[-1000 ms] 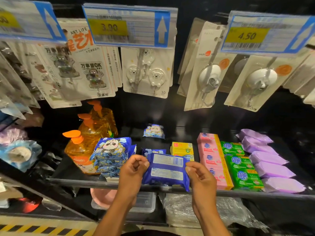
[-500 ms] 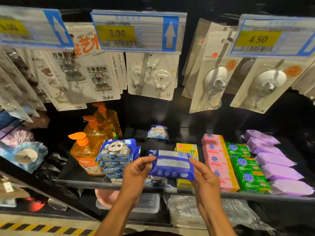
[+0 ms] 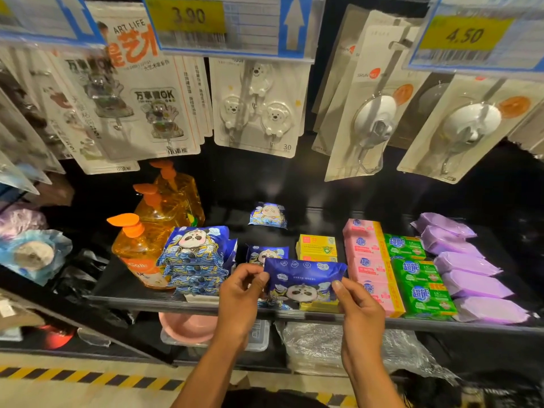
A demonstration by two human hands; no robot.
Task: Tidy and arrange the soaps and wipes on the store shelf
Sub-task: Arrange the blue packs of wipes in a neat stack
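A blue wipes pack (image 3: pixel 304 278) with a panda print is held just below the centre of the frame, over the front edge of the shelf (image 3: pixel 141 300). Its left end is pinched between the thumb and curled fingers of the left hand (image 3: pixel 240 298). Its lower right corner is pinched by the thumb and fingers of the right hand (image 3: pixel 357 312). Nothing else is gripped by either of the hands.

To the left of the held pack, a stack of panda wipes (image 3: pixel 195 257) is seen on the shelf. Orange pump bottles (image 3: pixel 141 248) are lined up just beside it, running toward the back. Right behind the held pack, a smaller wipes pack (image 3: pixel 266 254) is partly hidden. A lone wipes pack (image 3: pixel 268 214) is set apart at the back of the shelf.

Yellow soap boxes (image 3: pixel 317 247) are found right of centre, the front ones partly covered by the held pack. Further right, pink soap bars (image 3: pixel 368 251) are laid in a row from back to front, with a row of green soap bars (image 3: pixel 418 278) set against their right side. Purple packs (image 3: pixel 468 269) are ranged in a row near the right edge of the frame.

Across the top of the frame, a 3.90 price tag (image 3: pixel 188 16) and a 4.50 price tag (image 3: pixel 465 35) are hung, and carded hooks (image 3: pixel 256 107) are displayed beneath them.
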